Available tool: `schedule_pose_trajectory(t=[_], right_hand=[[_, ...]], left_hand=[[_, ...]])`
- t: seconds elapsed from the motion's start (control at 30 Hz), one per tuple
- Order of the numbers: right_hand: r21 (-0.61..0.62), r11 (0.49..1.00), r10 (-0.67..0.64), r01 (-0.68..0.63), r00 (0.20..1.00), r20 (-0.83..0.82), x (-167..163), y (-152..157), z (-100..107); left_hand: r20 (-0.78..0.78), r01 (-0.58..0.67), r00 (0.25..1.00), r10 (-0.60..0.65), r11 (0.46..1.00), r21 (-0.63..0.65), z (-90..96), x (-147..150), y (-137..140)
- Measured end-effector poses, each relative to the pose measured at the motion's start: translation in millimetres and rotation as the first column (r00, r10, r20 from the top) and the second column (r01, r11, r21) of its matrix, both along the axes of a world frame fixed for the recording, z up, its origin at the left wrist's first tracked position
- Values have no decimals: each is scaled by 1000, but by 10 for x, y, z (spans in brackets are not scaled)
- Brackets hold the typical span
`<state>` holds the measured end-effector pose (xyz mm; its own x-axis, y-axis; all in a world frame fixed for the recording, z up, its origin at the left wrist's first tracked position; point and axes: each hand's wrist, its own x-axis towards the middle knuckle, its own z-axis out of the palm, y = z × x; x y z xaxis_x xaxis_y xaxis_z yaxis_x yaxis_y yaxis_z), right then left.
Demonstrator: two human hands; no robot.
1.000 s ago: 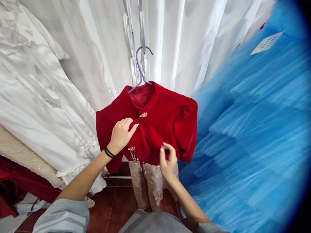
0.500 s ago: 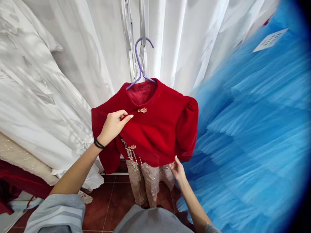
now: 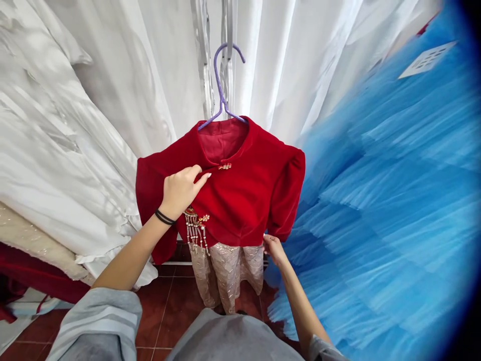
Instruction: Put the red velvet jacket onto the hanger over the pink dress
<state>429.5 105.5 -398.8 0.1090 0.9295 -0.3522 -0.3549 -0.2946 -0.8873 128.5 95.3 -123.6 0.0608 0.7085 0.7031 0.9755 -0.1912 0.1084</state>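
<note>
In front of me a red velvet jacket (image 3: pixel 240 200) hangs on a purple hanger (image 3: pixel 218 75), which is hooked on a metal chain-like strip (image 3: pixel 227 30). My left hand (image 3: pixel 182 189) pinches the jacket's front below the collar, beside a beaded clasp (image 3: pixel 225 166). Under that hand dangles a beaded tassel ornament (image 3: pixel 196 228). Down at the jacket's lower hem, my right hand (image 3: pixel 274 248) has its fingers closed on the edge. A pale, shiny patterned skirt (image 3: pixel 227 271) shows beneath the jacket.
Blue layered tulle (image 3: pixel 383 200) fills the right side, with a white card (image 3: pixel 428 59) on it. White garments (image 3: pixel 48 125) hang at the left, and white drapery (image 3: pixel 263 50) is behind. Reddish-brown tiles (image 3: pixel 158 306) cover the floor.
The jacket's front has been pulled smoother, and more of the tassel ornament shows. My right hand has risen slightly with the hem. My left hand keeps its pinch near the collar.
</note>
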Motion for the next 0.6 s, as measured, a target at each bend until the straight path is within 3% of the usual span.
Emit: schedule_pose_trajectory(t=[0.1,0.17,0.2,0.27,0.3,0.33,0.37,0.47,0.53,0.6], right_hand=[[58,997,-68,53,955,289,71,-116,488],[295,949,-259,108,799,543,-48,-212,911],[464,881,-396,93,682,615,-173,-249,1120],[737,675,-640,-26,476,603,-515,-262,1479],[805,588,-709,-82,428,561,-697,-231,1612],[835,536,-747,-126,390,538,-858,-175,1710],[838,523,-763,-154,353,541,-977,-102,1775],[803,584,-765,-120,249,594,-937,142,1867],[799,598,-783,-66,162,600,-575,277,1972],[820,571,-816,-45,74,573,-85,420,2197]], left_hand=[[209,161,961,-182,980,117,-146,-86,-102],[295,80,939,-178,946,315,-356,-124,-150],[328,-27,937,-119,913,408,-485,-122,-152],[392,-243,919,42,843,480,-745,-74,-113],[419,-318,901,113,830,458,-857,-36,-79],[442,-371,880,173,832,413,-949,-2,-45],[459,-409,860,222,837,363,-1013,20,-17],[463,-448,837,293,853,269,-1019,-95,-3],[415,-404,866,280,880,250,-868,-353,-50],[360,-361,897,255,893,267,-612,-698,-99]])
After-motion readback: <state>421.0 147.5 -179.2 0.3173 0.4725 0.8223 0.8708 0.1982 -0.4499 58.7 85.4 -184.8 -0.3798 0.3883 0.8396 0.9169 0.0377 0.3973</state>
